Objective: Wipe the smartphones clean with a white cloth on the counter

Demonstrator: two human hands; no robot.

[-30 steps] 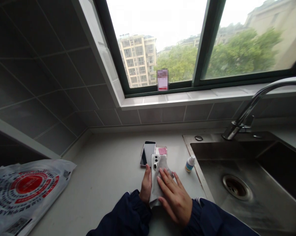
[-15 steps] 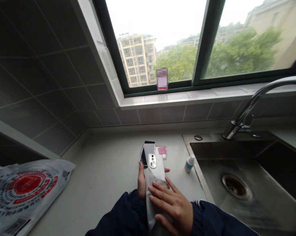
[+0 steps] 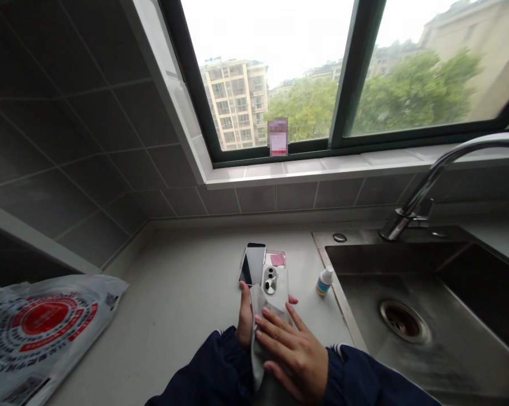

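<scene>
My left hand [image 3: 245, 318] cradles a white phone [image 3: 282, 285] from below, its thumb at the left side and fingertips showing past the right edge. The phone's back, with a round-ended silver camera block, faces up. A thin grey cloth [image 3: 257, 344] lies over its lower part. My right hand [image 3: 295, 352] presses the cloth flat against the phone, fingers extended. Just beyond, a second phone [image 3: 253, 264] with a dark screen lies on the counter, beside a clear case [image 3: 283, 255] with a pink piece [image 3: 277, 259] on it.
A small white-capped bottle [image 3: 324, 281] stands near the left rim of the steel sink [image 3: 351, 316]. The faucet [image 3: 400, 217] rises behind the basin. At the far left lies a plastic bag [image 3: 47, 327] with red print. A window sill [image 3: 254, 177] runs behind the counter.
The held phone has shifted slightly right and tilted, showing more of its camera block. The cloth's upper edge is now more bunched beside my left thumb.
</scene>
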